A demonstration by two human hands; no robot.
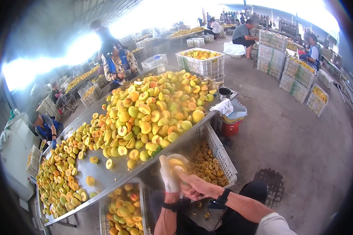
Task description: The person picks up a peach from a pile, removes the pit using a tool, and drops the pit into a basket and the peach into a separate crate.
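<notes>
My left hand (169, 174), in a white glove, is closed round a halved yellow fruit (177, 163) near the metal table's front edge. Pressed up against it from the right is my right hand (194, 186), bare, with fingers curled; what it holds is hidden. A big heap of halved yellow-green fruit (145, 113) lies on the metal table (102, 172) just beyond my hands. Below the hands on the right, a white crate (223, 164) contains brown pits and scraps (210, 166). Another crate (142, 196) at lower left holds fruit halves (125, 211).
A black cup (224, 92) and white cloth (223, 106) sit at the table's right corner, above a red bucket (231, 127). Across the table a person (119, 64) works. Stacked crates (271, 53) and seated people stand farther back.
</notes>
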